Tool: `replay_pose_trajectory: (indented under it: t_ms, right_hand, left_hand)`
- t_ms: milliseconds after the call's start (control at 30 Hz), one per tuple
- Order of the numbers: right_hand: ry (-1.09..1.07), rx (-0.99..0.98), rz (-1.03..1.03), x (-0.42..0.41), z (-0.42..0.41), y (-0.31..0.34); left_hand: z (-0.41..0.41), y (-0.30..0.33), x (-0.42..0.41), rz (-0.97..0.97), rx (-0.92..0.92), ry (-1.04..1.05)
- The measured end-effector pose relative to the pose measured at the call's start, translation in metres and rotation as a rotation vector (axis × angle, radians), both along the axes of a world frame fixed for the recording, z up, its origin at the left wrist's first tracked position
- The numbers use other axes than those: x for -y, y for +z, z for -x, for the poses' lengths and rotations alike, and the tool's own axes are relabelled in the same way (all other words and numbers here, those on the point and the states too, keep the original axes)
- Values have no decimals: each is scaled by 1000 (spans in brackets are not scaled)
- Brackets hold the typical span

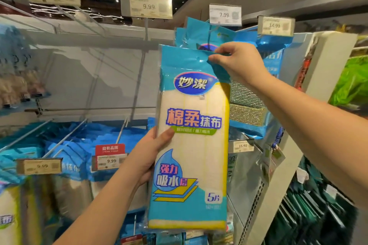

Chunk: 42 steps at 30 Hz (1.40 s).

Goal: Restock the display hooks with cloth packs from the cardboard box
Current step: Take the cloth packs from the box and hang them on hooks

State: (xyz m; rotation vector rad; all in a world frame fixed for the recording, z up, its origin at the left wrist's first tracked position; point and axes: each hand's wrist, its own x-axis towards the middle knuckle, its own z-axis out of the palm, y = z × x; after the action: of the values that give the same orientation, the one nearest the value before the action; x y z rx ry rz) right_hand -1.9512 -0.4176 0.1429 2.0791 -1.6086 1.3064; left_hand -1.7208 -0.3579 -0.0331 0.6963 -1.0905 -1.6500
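Before the store's peg display, a blue-and-white cloth pack (191, 137) is held upright. Left hand (151, 153) grips its lower left edge, thumb across the front. Right hand (237, 61) pinches the header's top corner, just below a 7.99 price tag (225, 15).

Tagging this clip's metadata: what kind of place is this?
Most likely a supermarket housewares aisle: price tags clipped on display hooks, rows of hanging packaged cloths, and a cloth pack held up toward a hook.

Bare backboard (95, 77) left of hanging packs (199, 34); price tag (225, 14) overhead.
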Motion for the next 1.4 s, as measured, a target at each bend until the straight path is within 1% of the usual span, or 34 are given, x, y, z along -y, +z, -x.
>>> replay_pose_trajectory:
  t_ms: [200,300,467,567,667,733,900,1133,1400]
  right_hand:
    - [-131,96,77,14,19,7]
    - [-173,131,96,20,25,15]
    - [-181,142,135,29,28,31]
    - [-210,88,218,29,26,34]
    - [-276,-69,386,25,29,34]
    - [-331,-136,447,23,30,39]
    - [-439,-243,441,27,27,47]
    - [-507,-240,407,35,27,51]
    - [-514,-253,381,40,19,52]
  left_hand:
    - [20,9,7,-11,4,-112]
    - [26,13,8,-55,-23,-115]
    - [35,20,10,-59,-24,-74]
    - [36,24,15,-57,-35,-66]
    - [37,25,19,-49,-49,-93]
    - [37,27,20,-30,-49,-104]
    - [37,31,21,-27,-35,-126]
    - [39,44,21,-27,-7,-96]
    - [43,57,14,-77,-18,-82]
